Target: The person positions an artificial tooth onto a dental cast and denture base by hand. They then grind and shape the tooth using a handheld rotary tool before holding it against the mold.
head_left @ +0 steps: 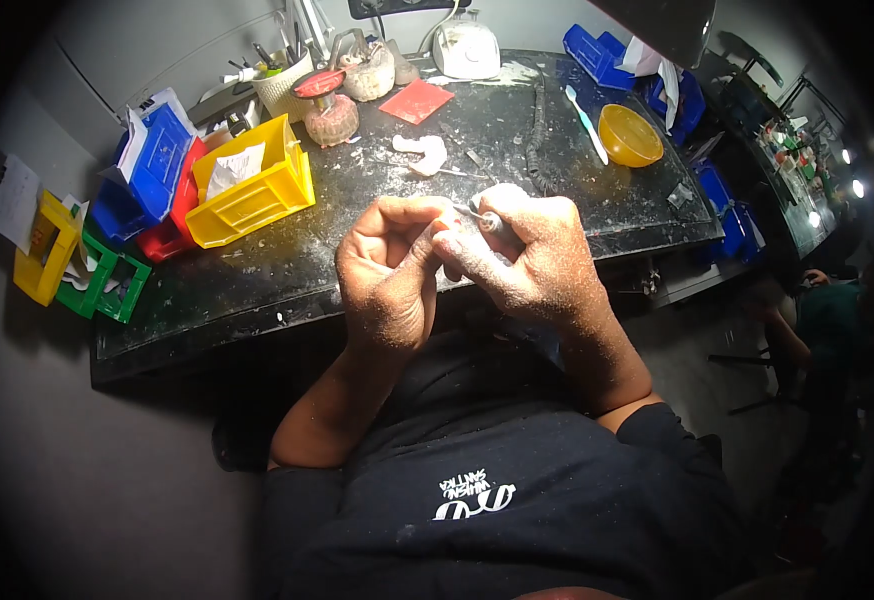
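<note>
My right hand (pixel 542 255), dusted with white powder, is closed around a rotary handpiece (pixel 491 222). Its grey nose and thin bit point left, towards my left fingertips. My left hand (pixel 389 270) is closed in a pinch. What it holds is too small and too covered by fingers to name. Both hands meet at the fingertips above the bench's front edge. Just beyond them on the black bench (pixel 287 265) lies a white plaster-like dental piece (pixel 423 155), with a thin metal instrument (pixel 462 174) beside it.
Yellow (pixel 257 205), blue (pixel 147 165) and red bins stand at left. Behind are a tool cup (pixel 285 95), a red-topped jar (pixel 332 122), a red square (pixel 416 101) and a white device (pixel 466 50). At right lie a toothbrush (pixel 587 125) and orange bowl (pixel 630 136). Another person (pixel 827 320) sits far right.
</note>
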Tool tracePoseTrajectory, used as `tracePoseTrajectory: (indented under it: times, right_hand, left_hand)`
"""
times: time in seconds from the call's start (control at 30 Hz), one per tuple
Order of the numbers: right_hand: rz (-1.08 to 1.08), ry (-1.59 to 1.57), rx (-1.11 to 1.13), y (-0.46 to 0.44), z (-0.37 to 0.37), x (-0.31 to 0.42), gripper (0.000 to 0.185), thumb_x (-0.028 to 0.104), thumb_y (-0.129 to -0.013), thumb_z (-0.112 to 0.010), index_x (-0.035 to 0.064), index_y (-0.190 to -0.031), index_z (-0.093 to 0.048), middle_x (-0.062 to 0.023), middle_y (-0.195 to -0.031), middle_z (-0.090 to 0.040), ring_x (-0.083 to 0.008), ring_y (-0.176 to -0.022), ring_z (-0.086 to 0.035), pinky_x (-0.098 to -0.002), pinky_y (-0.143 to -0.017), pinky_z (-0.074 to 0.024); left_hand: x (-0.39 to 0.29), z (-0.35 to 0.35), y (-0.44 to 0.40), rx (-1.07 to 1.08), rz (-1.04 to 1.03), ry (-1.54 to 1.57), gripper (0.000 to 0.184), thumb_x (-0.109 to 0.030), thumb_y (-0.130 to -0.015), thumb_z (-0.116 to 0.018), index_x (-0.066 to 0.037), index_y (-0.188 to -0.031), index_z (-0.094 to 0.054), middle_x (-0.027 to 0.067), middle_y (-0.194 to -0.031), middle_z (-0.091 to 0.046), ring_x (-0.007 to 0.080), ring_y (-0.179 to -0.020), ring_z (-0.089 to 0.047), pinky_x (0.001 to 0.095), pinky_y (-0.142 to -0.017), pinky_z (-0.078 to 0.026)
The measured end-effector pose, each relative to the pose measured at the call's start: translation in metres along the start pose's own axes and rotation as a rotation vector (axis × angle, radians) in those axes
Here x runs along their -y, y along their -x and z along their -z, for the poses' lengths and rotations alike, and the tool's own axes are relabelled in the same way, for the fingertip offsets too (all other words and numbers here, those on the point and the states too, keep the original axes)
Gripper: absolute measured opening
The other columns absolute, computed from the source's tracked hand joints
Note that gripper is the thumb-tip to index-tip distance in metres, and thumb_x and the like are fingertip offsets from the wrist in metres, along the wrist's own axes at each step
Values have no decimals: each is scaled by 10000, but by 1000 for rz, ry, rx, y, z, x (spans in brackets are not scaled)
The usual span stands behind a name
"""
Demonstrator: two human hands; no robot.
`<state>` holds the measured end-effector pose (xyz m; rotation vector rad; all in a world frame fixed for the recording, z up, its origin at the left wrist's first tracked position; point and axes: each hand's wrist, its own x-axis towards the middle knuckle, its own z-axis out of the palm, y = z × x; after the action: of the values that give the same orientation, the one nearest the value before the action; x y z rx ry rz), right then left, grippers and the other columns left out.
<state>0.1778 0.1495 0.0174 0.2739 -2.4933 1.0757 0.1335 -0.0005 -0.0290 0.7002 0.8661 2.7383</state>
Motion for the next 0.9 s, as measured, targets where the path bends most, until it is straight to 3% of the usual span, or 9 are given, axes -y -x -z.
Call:
tracePoseTrajectory:
  times: [0.1,0.17,0.33,0.43,0.53,0.9]
  right_hand:
    - [82,49,-18,-1,-2,0,345,244,-857,-776,9,-721,-562,-88,-584,-529,-130,-529,-504,-310,-510,-423]
    - [-12,4,-50,-2,-2,2,491,440,-825,-768,81,-594,-528,-119,-554,-528,-328,-545,-570,-418,-537,-433]
    - [49,-3,-51,-1,-4,0,515,457,-826,-765,57,-602,-530,-131,-561,-535,-326,-543,-566,-414,-536,-433]
    - [-6,40,-28,-3,3,2,518,425,-837,-770,38,-614,-507,-115,-549,-498,-255,-505,-509,-382,-521,-413]
    - [-61,-217,-55,-3,5,-4,448,312,-866,-773,29,-660,-494,-64,-543,-432,-131,-515,-365,-318,-490,-360]
    - [-6,-190,-49,-6,5,-14,382,262,-869,-769,25,-686,-532,-70,-527,-451,-126,-486,-381,-307,-472,-361]
  left_hand:
    - [0,0,0,10,12,-1,167,10,-937,-667,39,-1087,-600,126,-948,-691,150,-820,-664,274,-698,-540]
    - [-1,-2,0,-15,11,9,166,6,-936,-670,39,-1084,-601,128,-944,-688,153,-819,-664,276,-693,-537]
    - [-1,-3,0,-11,13,-2,154,6,-937,-670,40,-1072,-605,127,-925,-684,152,-787,-655,274,-682,-529]
    - [-2,-2,1,-15,18,-2,148,13,-935,-668,41,-1067,-607,125,-916,-683,151,-766,-647,274,-676,-527]
    - [-1,3,-3,39,-25,-12,147,28,-931,-666,45,-1066,-610,129,-915,-685,152,-752,-644,276,-667,-530]
    - [-10,-4,0,39,-31,-173,190,42,-919,-671,68,-1102,-629,141,-905,-703,148,-728,-651,284,-660,-551]
